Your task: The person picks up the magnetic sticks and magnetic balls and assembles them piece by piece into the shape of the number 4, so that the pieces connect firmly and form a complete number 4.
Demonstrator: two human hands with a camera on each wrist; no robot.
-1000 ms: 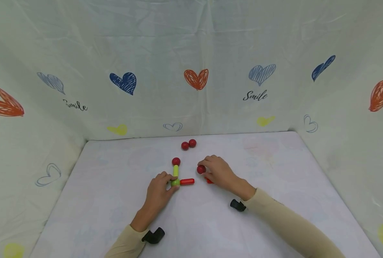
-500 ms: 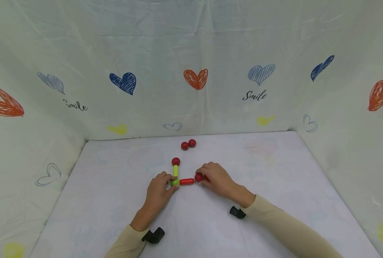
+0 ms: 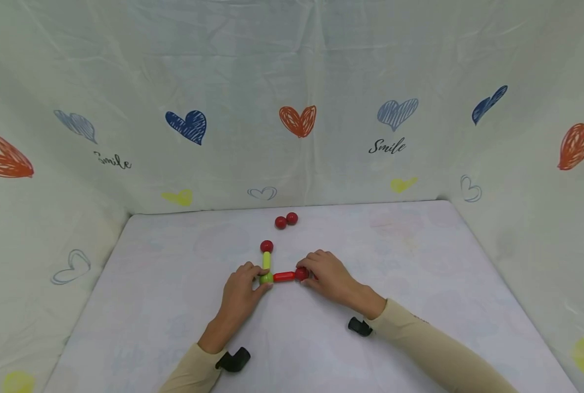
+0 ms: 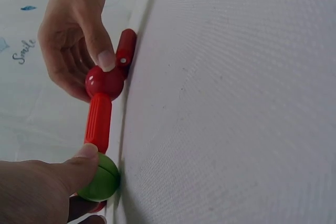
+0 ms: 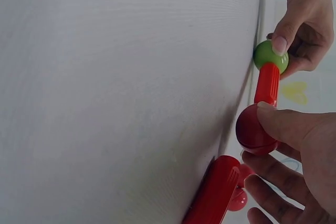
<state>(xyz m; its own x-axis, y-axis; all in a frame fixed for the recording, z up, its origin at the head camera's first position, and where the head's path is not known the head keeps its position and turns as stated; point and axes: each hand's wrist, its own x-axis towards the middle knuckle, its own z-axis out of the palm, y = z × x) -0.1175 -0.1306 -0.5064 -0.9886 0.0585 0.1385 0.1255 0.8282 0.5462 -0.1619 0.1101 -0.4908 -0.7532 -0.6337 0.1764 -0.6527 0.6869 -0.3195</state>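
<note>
In the head view my left hand (image 3: 243, 289) pinches a green ball (image 3: 266, 278) on the table. From that ball a lime rod (image 3: 266, 260) runs away to a red ball (image 3: 266, 246). A red rod (image 3: 284, 277) leads from the green ball to another red ball (image 3: 302, 273), which my right hand (image 3: 333, 281) holds between thumb and fingers. Both wrist views show this rod end against the held red ball (image 5: 256, 129). A second, darker red rod (image 5: 212, 192) lies beside my right hand, mostly hidden from the head view.
Two more red balls (image 3: 286, 220) sit side by side near the back of the white-covered table (image 3: 395, 229). A pale curtain with printed hearts (image 3: 298, 121) rises behind the table and along its sides.
My right hand has moved left and toward the front, bringing its red ball to the free end of the red rod. The left hand has stayed on the green ball.
</note>
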